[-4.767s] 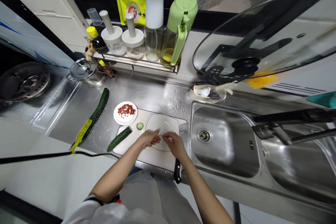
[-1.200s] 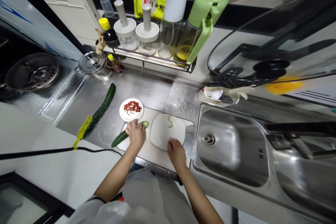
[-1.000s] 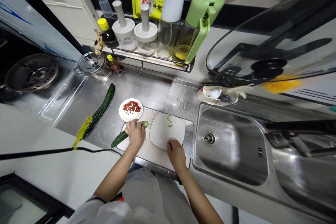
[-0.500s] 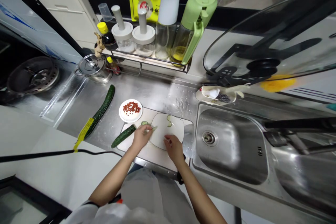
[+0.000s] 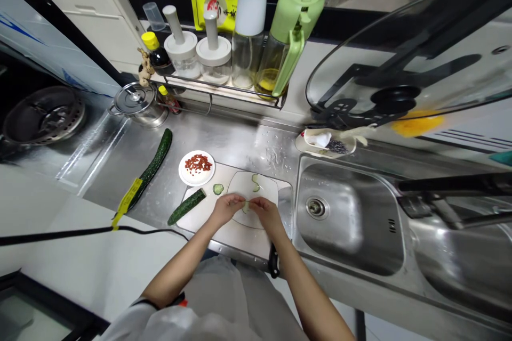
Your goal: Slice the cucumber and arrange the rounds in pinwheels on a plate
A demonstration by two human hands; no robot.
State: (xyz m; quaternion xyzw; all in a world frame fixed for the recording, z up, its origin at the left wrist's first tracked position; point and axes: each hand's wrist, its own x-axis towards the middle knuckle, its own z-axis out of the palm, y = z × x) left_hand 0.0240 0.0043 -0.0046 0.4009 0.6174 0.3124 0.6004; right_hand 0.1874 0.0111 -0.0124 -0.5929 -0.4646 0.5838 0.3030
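My left hand [image 5: 226, 210] and my right hand [image 5: 265, 215] meet over a pale squarish plate [image 5: 235, 183], fingertips pinched on a thin cucumber slice [image 5: 245, 205] between them. The fingers partly cover the slice. Thin curved cucumber slices [image 5: 255, 182] form an S shape towards the plate's far side. Beneath the plate is a cutting board [image 5: 232, 237]. A cut cucumber [image 5: 186, 206] rests along the board's left edge, near some round cucumber slices [image 5: 218, 189]. Beside my right wrist shows a knife's black handle [image 5: 273, 262].
A white dish [image 5: 182, 175] of small red dried berries is behind the board. A whole cucumber [image 5: 157, 161] with a yellow tag lies left. The sink [image 5: 348, 213] is at right. Bottles and jars [image 5: 214, 56] fill the rack behind; a steel pot [image 5: 138, 106] stands back left.
My left hand has moved right, bringing the cucumber slice over the plate's middle. My right hand has come in to meet it, and both now pinch the slice. The view has shifted slightly.
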